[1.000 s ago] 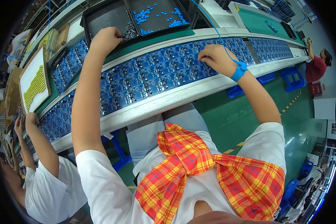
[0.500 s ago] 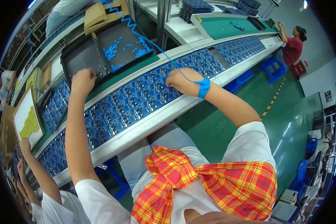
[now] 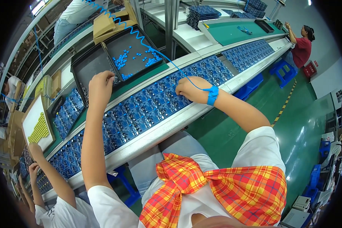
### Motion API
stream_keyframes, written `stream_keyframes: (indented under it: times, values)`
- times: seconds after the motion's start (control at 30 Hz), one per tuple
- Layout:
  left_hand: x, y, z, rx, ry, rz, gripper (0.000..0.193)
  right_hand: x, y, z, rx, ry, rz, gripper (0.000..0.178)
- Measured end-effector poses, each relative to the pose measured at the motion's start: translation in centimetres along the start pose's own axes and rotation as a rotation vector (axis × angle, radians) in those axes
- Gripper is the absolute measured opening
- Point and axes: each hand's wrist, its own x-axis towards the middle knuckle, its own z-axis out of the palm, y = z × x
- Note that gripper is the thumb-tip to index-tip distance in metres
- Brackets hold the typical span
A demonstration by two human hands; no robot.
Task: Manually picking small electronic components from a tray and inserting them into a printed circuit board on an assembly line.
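Observation:
My left hand [image 3: 101,88] is closed in a pinch at the near edge of a black parts tray [image 3: 88,60]. Its fingertips hide anything they may hold. Farther right, my right hand [image 3: 193,89] bends over a long row of blue circuit boards [image 3: 152,99], its curled fingers touching or just above one board. What sits in that pinch is too small to make out. Around the right wrist is a blue wrist strap [image 3: 212,95], joined to a coiled blue cord [image 3: 140,37]. Small blue components [image 3: 120,62] lie scattered in the tray's right section.
Brown cardboard boxes [image 3: 106,28] stand behind the tray. At left, a co-worker's arm [image 3: 53,167] reaches near a white board with yellow parts [image 3: 39,129]. A metal rail [image 3: 148,140] edges the line. Blue stools [image 3: 284,73] and a person in red [image 3: 302,51] are at the far right.
The view has shifted slightly. My left hand has moved right along the tray's near edge, still pinched. My right hand stays over the boards with fingers curled.

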Motion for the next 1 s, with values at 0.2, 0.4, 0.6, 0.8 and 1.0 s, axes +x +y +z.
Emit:
stream_keyframes:
  times: [0.2,0.4,0.6,0.8,1.0]
  values:
    - [-0.2,2.5,-1.0,-0.036,0.007,0.085,0.012,0.1,-0.2,-0.6,-0.059,-0.063,-0.008,0.009]
    - [-0.9,4.3,-0.6,-0.114,-0.019,0.092,0.011,-0.2,-0.2,0.0,-0.049,-0.022,0.000,0.009]
    - [-1.3,6.2,-0.6,-0.251,-0.056,0.066,0.009,0.0,-0.2,-0.5,-0.062,-0.067,0.021,0.009]
    - [-1.6,7.1,0.1,-0.268,-0.124,0.158,0.012,0.3,0.6,-0.3,-0.037,-0.017,-0.025,0.012]
    - [-2.4,7.6,0.3,-0.338,-0.198,0.066,0.014,0.2,-0.2,-0.7,-0.051,-0.034,-0.002,0.009]
